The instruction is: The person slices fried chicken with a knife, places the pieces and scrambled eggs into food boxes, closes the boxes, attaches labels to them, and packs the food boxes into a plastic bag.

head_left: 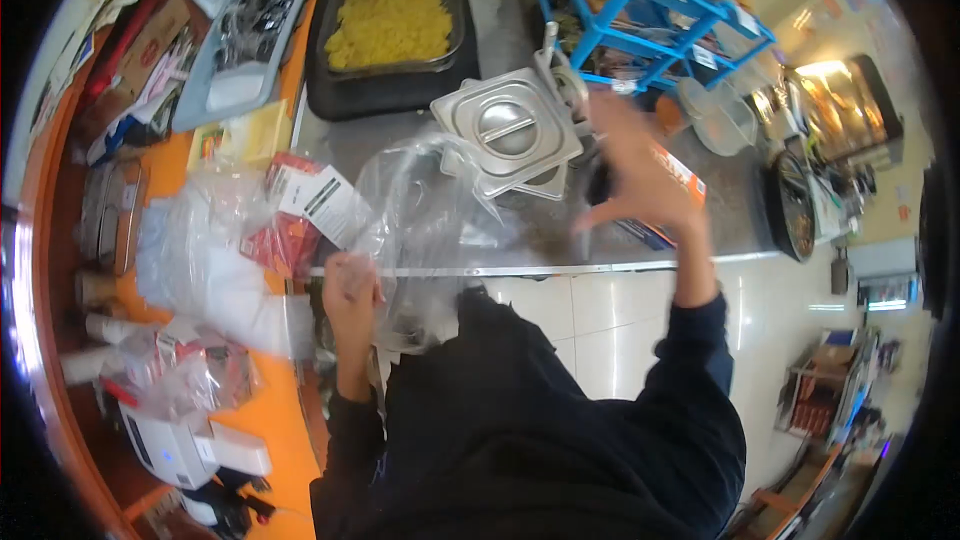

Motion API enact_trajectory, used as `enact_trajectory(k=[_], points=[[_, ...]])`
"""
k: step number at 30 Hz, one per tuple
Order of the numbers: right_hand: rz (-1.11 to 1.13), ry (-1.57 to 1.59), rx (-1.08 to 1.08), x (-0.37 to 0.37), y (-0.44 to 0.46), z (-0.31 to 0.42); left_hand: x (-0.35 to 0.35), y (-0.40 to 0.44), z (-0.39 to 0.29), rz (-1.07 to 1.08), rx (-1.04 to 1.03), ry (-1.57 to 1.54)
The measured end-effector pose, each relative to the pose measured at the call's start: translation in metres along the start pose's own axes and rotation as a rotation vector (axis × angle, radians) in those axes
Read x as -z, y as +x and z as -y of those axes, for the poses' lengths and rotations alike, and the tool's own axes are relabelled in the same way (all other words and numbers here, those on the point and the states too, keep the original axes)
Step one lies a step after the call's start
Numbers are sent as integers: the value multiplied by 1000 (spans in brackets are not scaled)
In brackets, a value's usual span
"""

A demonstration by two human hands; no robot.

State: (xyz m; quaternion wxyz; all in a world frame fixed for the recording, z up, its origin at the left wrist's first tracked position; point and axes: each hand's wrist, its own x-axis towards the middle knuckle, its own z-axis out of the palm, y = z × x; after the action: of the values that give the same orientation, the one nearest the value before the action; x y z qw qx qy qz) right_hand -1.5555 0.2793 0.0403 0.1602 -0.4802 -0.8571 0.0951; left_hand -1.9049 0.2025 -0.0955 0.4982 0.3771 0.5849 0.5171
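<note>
My left hand (352,290) is closed on the edge of a clear plastic bag (410,205), which hangs over the front edge of the metal counter (540,252). My right hand (640,175), smeared by motion, is raised over the counter with its fingers apart, holding nothing. Beneath it lies a box with orange and white print (685,175), partly covered by the hand. Between the hands are stacked steel lids (508,130). Left of the bag is a red packet with a white label (330,202).
A dark tray of yellow food (390,20) stands at the back. Blue racks (650,30) and clear containers (722,118) are at the back right. On the orange counter (285,410) at left are a grey-blue tray (240,90), plastic bags and a white device (190,445).
</note>
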Motion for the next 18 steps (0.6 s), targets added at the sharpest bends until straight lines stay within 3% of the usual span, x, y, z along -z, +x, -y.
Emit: enact_trajectory(k=[2,5,9,11,13,15,18], points=[[222,-321,-469,11,-39,-63,-8,8,-6,25,25,-73],[377,-367,-509,-23,-75,-126,-3,20,16,-87,105,-48],[121,-67,-341,-10,-77,-123,-2,21,9,-193,71,-98],[103,85,-371,24,-52,-67,-9,21,1,-223,133,-128],[108,168,-258,45,-24,-8,-3,23,-3,-183,173,-135],[13,374,50,34,3,33,7,29,7,-77,189,-134],[71,677,300,-19,63,95,34,42,42,23,267,-539]])
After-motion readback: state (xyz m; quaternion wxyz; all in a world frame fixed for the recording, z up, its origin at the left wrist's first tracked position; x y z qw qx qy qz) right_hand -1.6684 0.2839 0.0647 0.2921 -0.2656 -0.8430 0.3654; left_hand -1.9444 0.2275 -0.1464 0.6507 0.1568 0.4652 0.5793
